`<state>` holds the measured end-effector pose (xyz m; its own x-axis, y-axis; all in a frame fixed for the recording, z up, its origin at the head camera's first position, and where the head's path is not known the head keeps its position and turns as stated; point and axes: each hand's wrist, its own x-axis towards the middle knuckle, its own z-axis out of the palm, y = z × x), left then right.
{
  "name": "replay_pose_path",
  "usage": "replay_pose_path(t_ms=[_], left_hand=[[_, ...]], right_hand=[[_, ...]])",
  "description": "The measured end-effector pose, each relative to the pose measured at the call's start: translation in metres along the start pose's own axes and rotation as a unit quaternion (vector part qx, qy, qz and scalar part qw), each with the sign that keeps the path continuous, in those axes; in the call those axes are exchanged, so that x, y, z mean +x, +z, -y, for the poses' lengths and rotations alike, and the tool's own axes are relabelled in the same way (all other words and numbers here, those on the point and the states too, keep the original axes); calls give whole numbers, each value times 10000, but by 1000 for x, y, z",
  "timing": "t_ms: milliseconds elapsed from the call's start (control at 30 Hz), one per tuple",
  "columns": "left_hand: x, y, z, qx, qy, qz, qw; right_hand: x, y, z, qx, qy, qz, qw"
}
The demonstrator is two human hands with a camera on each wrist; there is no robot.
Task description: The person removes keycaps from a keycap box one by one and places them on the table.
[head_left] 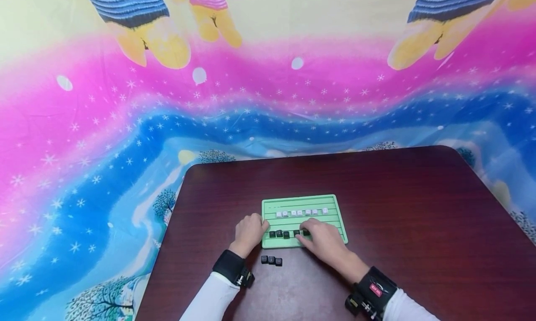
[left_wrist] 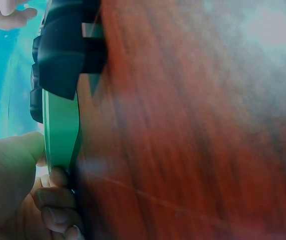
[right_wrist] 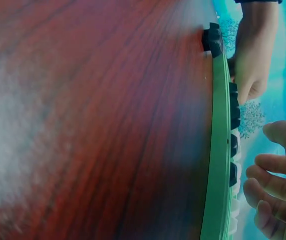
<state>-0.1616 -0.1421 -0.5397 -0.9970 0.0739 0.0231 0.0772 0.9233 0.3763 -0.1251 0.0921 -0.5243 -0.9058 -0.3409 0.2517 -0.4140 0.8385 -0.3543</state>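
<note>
A light green slotted board [head_left: 338,221] lies on the table, its ridges running left to right. My left hand [head_left: 249,230] grips the board's left edge; in the left wrist view the thumb and fingers pinch the green rim [left_wrist: 62,130]. Black keycaps [head_left: 279,234] stand in a row along the near part of the board, and white keycaps [head_left: 297,213] form a row farther back. Over the right end of the black row is my right hand [head_left: 324,239]. In the right wrist view its loosely bent fingers [right_wrist: 273,185] hold nothing and are apart from the black keycaps [right_wrist: 234,145].
Three loose black keycaps [head_left: 271,260] lie side by side on the table just in front of the board. The dark reddish-brown table [head_left: 402,209] extends on both sides. Behind it hangs a colourful printed cloth [head_left: 268,88].
</note>
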Motion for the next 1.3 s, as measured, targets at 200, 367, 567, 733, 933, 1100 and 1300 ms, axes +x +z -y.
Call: replay_pose_path(t_ms=[200, 367, 567, 733, 933, 1100, 1300], left_hand=[[0, -1, 0, -33, 1, -2, 10000], [0, -1, -1, -14, -44, 27, 10000], [1, 0, -1, 10, -77, 52, 10000], [1, 1, 1, 87, -103, 94, 9999], [1, 1, 1, 73, -88, 72, 9999], [1, 1, 1, 51, -63, 37, 10000], [0, 0, 0, 34, -48, 25, 10000]], right_hand=[[3, -2, -3, -28, 145, 51, 9999], [4, -2, -6, 11, 173, 39, 9998], [4, 0, -10, -26, 134, 54, 9999], [4, 1, -12, -101, 175, 189, 9996], [4, 3, -13, -155, 225, 328, 9991], [4, 3, -12, -184, 244, 435, 9986], [5, 3, -10, -163, 277, 541, 9980]])
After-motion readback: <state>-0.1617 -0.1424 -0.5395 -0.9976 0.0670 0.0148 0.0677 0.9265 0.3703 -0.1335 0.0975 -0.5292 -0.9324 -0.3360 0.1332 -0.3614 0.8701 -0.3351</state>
